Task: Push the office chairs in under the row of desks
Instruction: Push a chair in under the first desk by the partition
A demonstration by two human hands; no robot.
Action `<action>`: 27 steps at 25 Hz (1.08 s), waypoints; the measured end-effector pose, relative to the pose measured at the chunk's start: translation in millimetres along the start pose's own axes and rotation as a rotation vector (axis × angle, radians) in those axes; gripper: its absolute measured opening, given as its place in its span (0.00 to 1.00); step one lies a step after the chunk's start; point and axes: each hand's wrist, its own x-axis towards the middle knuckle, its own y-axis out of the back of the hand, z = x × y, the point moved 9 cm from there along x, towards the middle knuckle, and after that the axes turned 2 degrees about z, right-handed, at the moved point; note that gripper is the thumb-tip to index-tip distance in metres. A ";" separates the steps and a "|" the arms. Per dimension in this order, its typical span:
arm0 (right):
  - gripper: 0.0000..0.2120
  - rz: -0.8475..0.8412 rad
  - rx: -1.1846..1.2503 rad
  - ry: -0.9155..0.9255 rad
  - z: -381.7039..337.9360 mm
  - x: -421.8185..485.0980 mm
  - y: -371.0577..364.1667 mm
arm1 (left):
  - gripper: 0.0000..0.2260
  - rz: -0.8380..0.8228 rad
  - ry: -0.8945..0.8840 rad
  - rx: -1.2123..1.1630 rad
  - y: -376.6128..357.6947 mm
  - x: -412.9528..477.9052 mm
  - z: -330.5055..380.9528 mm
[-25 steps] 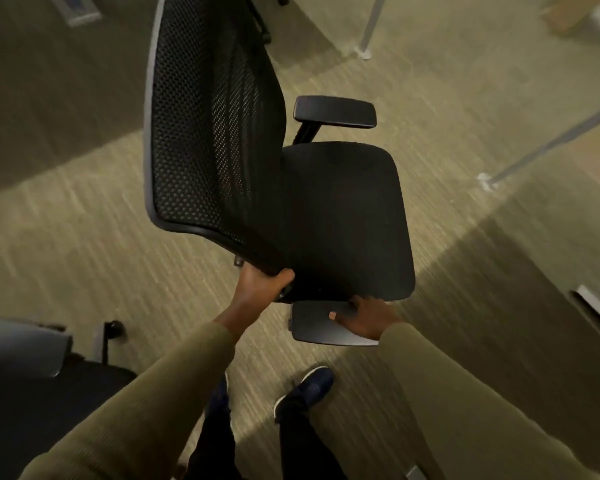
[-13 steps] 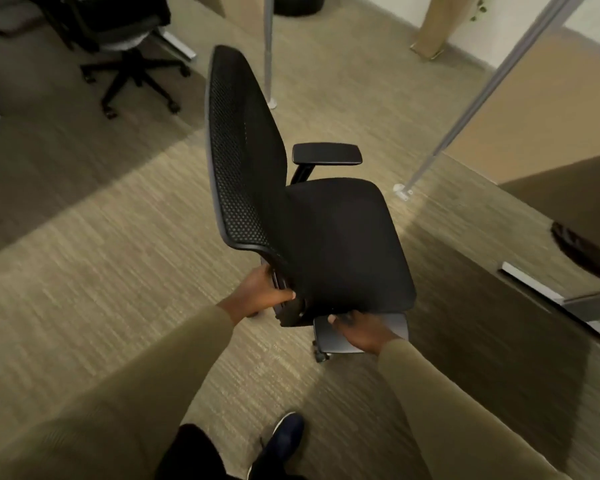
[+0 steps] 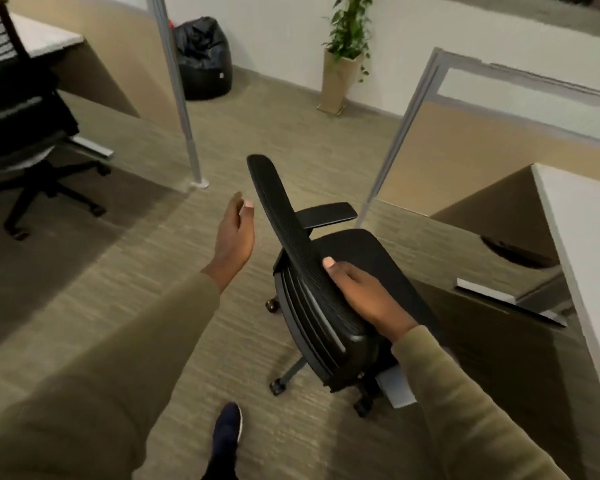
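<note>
Plainly, the job is only getting under way: the office chair (image 3: 361, 261) is standing out on the open carpet (image 3: 146, 265) just right of centre, near the desk (image 3: 589, 244) at three o'clock but not yet under it, its seat facing that desk's edge. The right hand (image 3: 364, 299) is gripping the rim of the backrest (image 3: 284, 230), the thumb lying over the outer face and the other fingers curling round to the seat side, mostly hidden. The left hand (image 3: 234, 240) is hanging in the air just beside the backrest, at nine o'clock from it, fingers straight and loosely together, holding nothing and seemingly not touching. What is remaining, I am judging, is rolling this chair toward three o'clock until the seat is sitting beneath the white top, then dealing with the second chair (image 3: 25, 133) at nine to ten o'clock, which is standing out from the far desk (image 3: 45, 39) at eleven o'clock. The backrest is showing as a thin, curved slab of black mesh in a hard frame with grey ribs behind; the seat is looking like matte black fabric, broad and rounded; the armrest (image 3: 326, 214) is lying as a flat padded bar. The carpet is looking short-piled and streaked, so the small dark castors (image 3: 278, 388) will probably be rolling with some drag.
</note>
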 end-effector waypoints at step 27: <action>0.25 0.812 -0.689 -0.239 38.4 59.3 215.1 | 0.59 -0.755 -0.683 0.749 -346.5 169.7 144.3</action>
